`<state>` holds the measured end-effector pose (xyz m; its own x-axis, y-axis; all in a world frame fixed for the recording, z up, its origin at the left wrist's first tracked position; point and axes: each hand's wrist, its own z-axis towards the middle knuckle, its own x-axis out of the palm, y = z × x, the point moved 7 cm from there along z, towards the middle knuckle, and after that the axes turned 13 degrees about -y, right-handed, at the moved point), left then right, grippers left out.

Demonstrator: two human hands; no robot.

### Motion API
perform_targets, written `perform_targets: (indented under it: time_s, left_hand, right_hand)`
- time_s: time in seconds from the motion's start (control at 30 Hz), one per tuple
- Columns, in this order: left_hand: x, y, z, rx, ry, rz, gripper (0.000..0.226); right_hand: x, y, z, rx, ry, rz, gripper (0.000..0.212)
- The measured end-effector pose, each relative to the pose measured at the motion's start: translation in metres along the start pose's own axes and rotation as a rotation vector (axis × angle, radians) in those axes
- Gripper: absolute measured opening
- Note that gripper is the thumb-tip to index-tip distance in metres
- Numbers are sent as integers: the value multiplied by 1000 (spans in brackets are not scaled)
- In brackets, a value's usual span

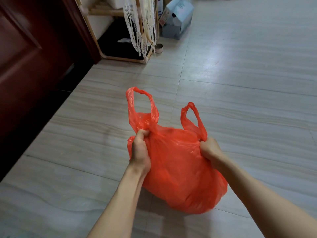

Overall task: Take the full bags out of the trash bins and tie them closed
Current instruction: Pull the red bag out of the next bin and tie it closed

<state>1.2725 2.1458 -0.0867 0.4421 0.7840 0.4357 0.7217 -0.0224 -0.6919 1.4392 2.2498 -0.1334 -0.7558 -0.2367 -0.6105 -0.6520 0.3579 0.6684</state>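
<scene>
The left hand (139,148) grips the gathered base of the red plastic bag's (180,170) left handle (142,107); the right hand (209,148) pinches the base of the right handle (193,117). The full bag sits on the tiled floor (240,83), near centre.

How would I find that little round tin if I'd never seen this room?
Start at the dark red door on the left, then go to the wooden rack beside it, draped with cream lace strips. On the floor at the rack's right corner sits the round tin. It is the only small, shiny metal thing there.
</scene>
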Motion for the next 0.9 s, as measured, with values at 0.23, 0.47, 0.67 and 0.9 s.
perform_targets:
  time_s: [0.23, 0.47, 0.67, 0.9]
  left_hand:
    - [-2, -12, -3, 271, -82, 184, 53]
    - [-19, 6, 4, 159, -213, 429, 32]
    - [-21, 8, 5, 162, -147, 462, 40]
    - [-15, 14, 1, 130, -24, 323, 64]
  right_hand:
    - [-1, -5, -3, 74, 34, 100, 26]
    - [-8, 28, -22, -20, 89, 779, 34]
    - [7, 42, -32, 39, 189, 870, 36]
    - [5, 40, -22, 56, 109, 719, 28]
